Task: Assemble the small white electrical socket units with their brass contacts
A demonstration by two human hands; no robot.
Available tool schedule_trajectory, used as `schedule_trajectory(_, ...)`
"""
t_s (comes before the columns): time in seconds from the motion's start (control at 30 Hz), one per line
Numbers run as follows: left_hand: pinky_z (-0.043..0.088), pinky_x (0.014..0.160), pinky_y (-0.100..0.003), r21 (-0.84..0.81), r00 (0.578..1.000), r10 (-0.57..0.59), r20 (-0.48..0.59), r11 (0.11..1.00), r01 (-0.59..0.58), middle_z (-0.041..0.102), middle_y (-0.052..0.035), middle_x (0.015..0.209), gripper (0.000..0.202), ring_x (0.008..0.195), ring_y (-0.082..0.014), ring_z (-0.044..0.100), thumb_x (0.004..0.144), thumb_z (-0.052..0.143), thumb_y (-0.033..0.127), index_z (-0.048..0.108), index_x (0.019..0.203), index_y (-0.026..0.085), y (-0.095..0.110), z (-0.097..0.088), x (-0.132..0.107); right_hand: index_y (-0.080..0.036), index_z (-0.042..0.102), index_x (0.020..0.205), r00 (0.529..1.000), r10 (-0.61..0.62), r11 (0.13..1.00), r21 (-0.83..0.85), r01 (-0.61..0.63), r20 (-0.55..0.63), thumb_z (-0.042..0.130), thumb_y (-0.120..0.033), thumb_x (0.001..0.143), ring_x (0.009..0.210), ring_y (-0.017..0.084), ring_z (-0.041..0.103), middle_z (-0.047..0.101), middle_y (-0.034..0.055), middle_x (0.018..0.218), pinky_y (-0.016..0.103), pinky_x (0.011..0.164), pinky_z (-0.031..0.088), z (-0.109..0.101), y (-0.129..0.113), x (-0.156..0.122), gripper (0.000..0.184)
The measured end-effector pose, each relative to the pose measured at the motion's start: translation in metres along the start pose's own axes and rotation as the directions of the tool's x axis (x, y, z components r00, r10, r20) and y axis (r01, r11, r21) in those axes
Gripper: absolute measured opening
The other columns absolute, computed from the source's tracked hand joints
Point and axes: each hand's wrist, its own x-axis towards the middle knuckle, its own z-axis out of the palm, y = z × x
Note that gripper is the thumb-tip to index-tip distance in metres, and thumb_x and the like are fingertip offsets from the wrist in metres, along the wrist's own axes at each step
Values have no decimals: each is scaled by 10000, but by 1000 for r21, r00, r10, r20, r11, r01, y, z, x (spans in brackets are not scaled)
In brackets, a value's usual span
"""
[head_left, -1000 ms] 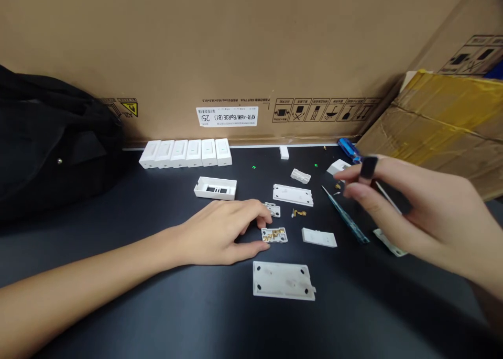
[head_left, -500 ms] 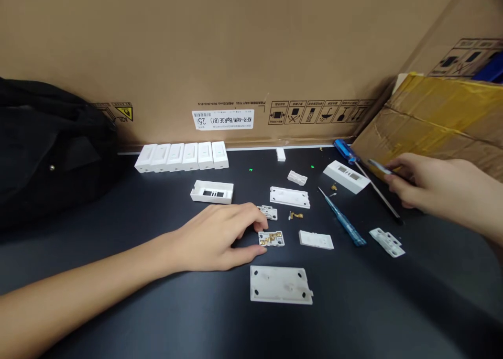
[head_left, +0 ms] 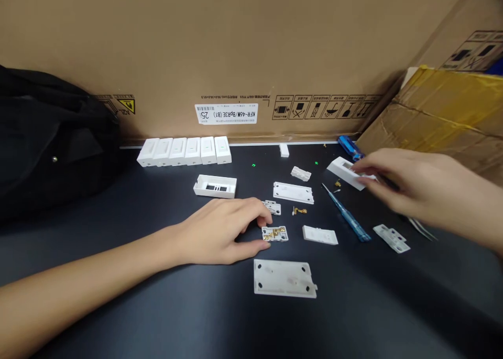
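Note:
My left hand (head_left: 226, 230) rests on the table, thumb and fingers closed on the left end of a small white plastic base with brass contacts (head_left: 275, 234). Another small white base (head_left: 272, 207) lies just beyond its fingertips, partly covered. My right hand (head_left: 412, 183) reaches over a white plastic housing with rectangular openings (head_left: 341, 169), its finger and thumb gripping the right part. Beneath that hand, two thin metal prongs, apparently tweezers (head_left: 423, 229), stick out. The blue-handled screwdriver (head_left: 349, 147) is mostly hidden behind it. A translucent blue screwdriver (head_left: 348, 215) lies to its left.
Several white boxes (head_left: 184, 150) stand in a row at the back left. An open white housing (head_left: 215, 186), flat cover plates (head_left: 285, 279), a white block (head_left: 320, 235) and brass pieces (head_left: 300, 210) lie about. Cardboard (head_left: 236, 44) walls the back; a black bag (head_left: 51, 144) sits left.
My right hand has moved left from beside the taped box to the white housing. The tweezers left its fingertips and now show beneath it. My left hand keeps its place; the view shifted slightly.

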Motion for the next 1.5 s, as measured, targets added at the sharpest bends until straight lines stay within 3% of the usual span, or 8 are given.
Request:
schedule_trajectory(0.1,447,655,-243,-6,1000,3,8,1000,-3,609,42,807,233,636,-125,565,1022,703,407,630,1126,212,1,-1,0,-236,753,1096,912,-404,882,298,366,75,556,-295,1062,828,213,746,788,68,989,346,721,563,0,-50,13,209)
schedule_trajectory(0.2,466,680,-242,-5,1000,-3,26,1000,3,618,41,817,228,646,-125,580,1025,698,405,629,1138,219,1,-2,0,-232,742,1039,848,-514,827,334,451,128,536,-190,1035,775,206,692,728,45,888,320,651,504,8,-75,22,209)
schedule_trajectory(0.33,476,674,-238,-17,1000,-3,28,1000,3,628,39,827,232,653,-121,596,1023,702,410,626,1138,224,1,-2,0,-236,708,952,840,-528,828,297,476,127,540,-149,996,721,198,658,689,28,816,304,620,465,23,-73,28,194)
schedule_trajectory(0.57,442,652,-226,-33,999,35,17,999,-35,629,45,847,233,683,-108,597,995,754,340,615,1135,217,0,-2,-1,-215,721,1056,821,-567,799,282,531,60,506,-152,1022,724,197,642,715,33,852,319,635,446,36,-66,32,227)
schedule_trajectory(0.77,443,658,-234,-48,998,48,30,998,-47,658,34,892,220,714,-109,613,1005,749,325,617,1141,215,0,-2,-1,-242,699,976,856,-516,841,214,497,38,496,-254,1041,658,197,606,665,14,793,327,594,411,35,-67,29,213)
schedule_trajectory(0.93,453,667,-229,-55,998,57,20,997,-56,676,31,934,228,724,-99,612,993,767,297,619,1140,205,-1,-1,-1,-251,695,996,884,-467,846,305,438,24,537,-248,1018,702,190,670,710,11,851,318,617,453,36,-62,25,160)
schedule_trajectory(1.17,459,682,-232,-61,996,83,12,995,-82,699,15,978,200,744,-104,605,1002,750,283,632,1136,192,-1,-2,-1,-246,725,1042,893,-439,861,332,385,102,554,-277,1031,767,225,705,747,34,906,365,673,497,30,-59,22,174)
schedule_trajectory(1.5,461,678,-212,-62,997,81,12,995,-80,666,28,947,189,735,-93,582,1001,740,273,637,1128,178,1,-2,-2,-260,732,892,914,-382,865,402,302,134,606,-242,961,593,175,665,765,5,786,324,531,492,22,-46,20,144)
